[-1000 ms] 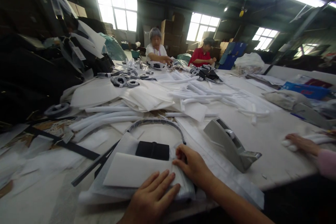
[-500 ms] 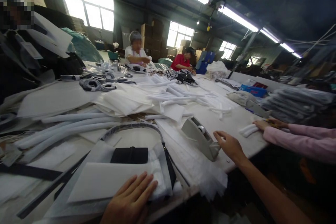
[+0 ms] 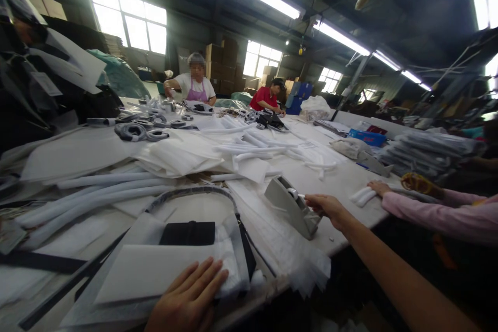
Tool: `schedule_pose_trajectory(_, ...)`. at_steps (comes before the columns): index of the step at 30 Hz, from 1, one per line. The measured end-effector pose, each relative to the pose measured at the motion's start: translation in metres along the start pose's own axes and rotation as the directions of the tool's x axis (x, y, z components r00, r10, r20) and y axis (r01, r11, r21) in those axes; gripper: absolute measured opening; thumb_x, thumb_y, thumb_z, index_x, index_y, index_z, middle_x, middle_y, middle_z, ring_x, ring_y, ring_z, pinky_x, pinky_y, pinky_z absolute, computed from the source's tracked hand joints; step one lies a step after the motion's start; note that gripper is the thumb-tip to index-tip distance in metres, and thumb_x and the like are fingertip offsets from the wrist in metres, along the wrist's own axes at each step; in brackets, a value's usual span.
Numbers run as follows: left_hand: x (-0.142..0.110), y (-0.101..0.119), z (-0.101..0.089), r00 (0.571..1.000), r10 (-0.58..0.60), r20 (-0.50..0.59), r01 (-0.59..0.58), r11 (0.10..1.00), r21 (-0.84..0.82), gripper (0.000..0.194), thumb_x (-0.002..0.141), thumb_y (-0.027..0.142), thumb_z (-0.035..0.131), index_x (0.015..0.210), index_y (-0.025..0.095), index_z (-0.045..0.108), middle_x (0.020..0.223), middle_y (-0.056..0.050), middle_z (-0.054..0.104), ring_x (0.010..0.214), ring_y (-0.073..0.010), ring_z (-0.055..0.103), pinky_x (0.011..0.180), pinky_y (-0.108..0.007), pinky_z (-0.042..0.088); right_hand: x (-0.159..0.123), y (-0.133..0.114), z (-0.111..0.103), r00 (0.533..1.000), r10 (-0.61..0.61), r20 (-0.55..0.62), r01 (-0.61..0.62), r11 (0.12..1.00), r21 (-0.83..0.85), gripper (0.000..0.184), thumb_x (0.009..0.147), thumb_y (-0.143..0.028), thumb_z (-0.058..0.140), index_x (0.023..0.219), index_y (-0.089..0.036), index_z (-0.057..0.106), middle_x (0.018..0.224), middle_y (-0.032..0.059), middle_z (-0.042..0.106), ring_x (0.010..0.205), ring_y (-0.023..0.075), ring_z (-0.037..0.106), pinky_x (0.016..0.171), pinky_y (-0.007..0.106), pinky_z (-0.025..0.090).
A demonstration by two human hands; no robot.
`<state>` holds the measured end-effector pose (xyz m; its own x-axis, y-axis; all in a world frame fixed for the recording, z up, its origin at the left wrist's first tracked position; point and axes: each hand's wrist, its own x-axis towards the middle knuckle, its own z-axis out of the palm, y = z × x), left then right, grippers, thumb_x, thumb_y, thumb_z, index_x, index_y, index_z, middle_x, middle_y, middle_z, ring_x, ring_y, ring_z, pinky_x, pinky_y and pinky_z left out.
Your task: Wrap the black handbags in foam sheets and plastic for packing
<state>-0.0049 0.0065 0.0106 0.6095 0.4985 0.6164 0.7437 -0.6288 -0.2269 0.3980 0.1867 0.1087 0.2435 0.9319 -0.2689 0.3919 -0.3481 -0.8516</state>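
Observation:
My left hand point(image 3: 190, 290) lies flat, fingers stretched out, on a white sheet point(image 3: 143, 270). That sheet covers the lower part of a black handbag point(image 3: 187, 233), which rests in thin translucent wrapping. The bag's strap point(image 3: 187, 190) arches behind it, wrapped in clear film. To the right stands a grey tape dispenser point(image 3: 290, 210) with a small white roll. My right hand point(image 3: 329, 210) is at the dispenser's right side, its fingers drawn together beside the roll. What lies between those fingertips is hidden.
White foam tubes point(image 3: 116, 194) and paper sheets point(image 3: 179, 150) cover the left and middle. At the right, a co-worker's pink sleeve point(image 3: 424, 212) reaches over the table edge, close to my right arm. A blue box point(image 3: 368, 137) and stacked wrapped goods point(image 3: 428, 153) stand behind.
My right hand has moved left along the dispenser towards its roll. My left hand stays on the white sheet. Across the table, a person in a purple apron has straightened up.

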Motion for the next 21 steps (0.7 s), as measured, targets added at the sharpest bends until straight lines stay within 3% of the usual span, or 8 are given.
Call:
schedule_pose_trajectory(6, -0.002, -0.001, -0.001, 1.0, 0.011, -0.019, -0.011, 1.0, -0.007, 0.049, 0.084, 0.015, 0.049, 0.131, 0.019, 0.062, 0.133, -0.001, 0.066, 0.114, -0.0155, 0.068, 0.102, -0.023, 0.05, -0.033, -0.007, -0.025, 0.99, -0.044, -0.134, 0.073, 0.972, 0.225, 0.015, 0.076, -0.028, 0.079, 0.077, -0.015, 0.073, 0.074, 0.005, 0.073, 0.07, 0.016, 0.07, 0.073, 0.029, 0.06)
schedule_pose_trajectory(10, 0.0, -0.002, -0.001, 1.0, 0.012, -0.018, -0.012, 1.0, 0.021, 0.049, 0.085, 0.017, 0.049, 0.132, 0.021, 0.062, 0.133, 0.001, 0.066, 0.112, -0.0154, 0.069, 0.096, -0.023, 0.054, -0.058, 0.008, -0.037, 0.991, -0.003, -0.136, 0.042, 0.956, 0.289, 0.023, 0.067, -0.034, 0.085, 0.073, -0.014, 0.075, 0.07, 0.0068, 0.071, 0.067, 0.018, 0.069, 0.065, 0.029, 0.062)
schedule_pose_trajectory(17, -0.001, -0.003, 0.002, 0.999, 0.025, -0.032, -0.024, 0.999, 0.031, 0.048, 0.087, 0.021, 0.049, 0.133, 0.021, 0.061, 0.134, 0.001, 0.065, 0.112, -0.0146, 0.068, 0.096, -0.022, 0.054, -0.059, 0.055, -0.024, 0.981, 0.066, -0.182, 0.001, 0.939, 0.344, 0.031, 0.063, -0.038, 0.09, 0.069, -0.014, 0.071, 0.06, -0.0013, 0.06, 0.044, 0.0066, 0.051, 0.048, 0.02, 0.054)
schedule_pose_trajectory(21, -0.002, -0.002, 0.003, 0.999, 0.009, -0.036, -0.008, 1.0, 0.028, 0.045, 0.089, 0.022, 0.048, 0.132, 0.021, 0.062, 0.134, 0.001, 0.065, 0.114, -0.0141, 0.068, 0.1, -0.021, 0.051, -0.054, 0.07, -0.019, 0.985, 0.056, -0.163, 0.009, 0.928, 0.373, 0.031, 0.061, -0.037, 0.091, 0.067, -0.015, 0.07, 0.062, -0.0031, 0.058, 0.041, 0.0027, 0.044, 0.045, 0.015, 0.05)
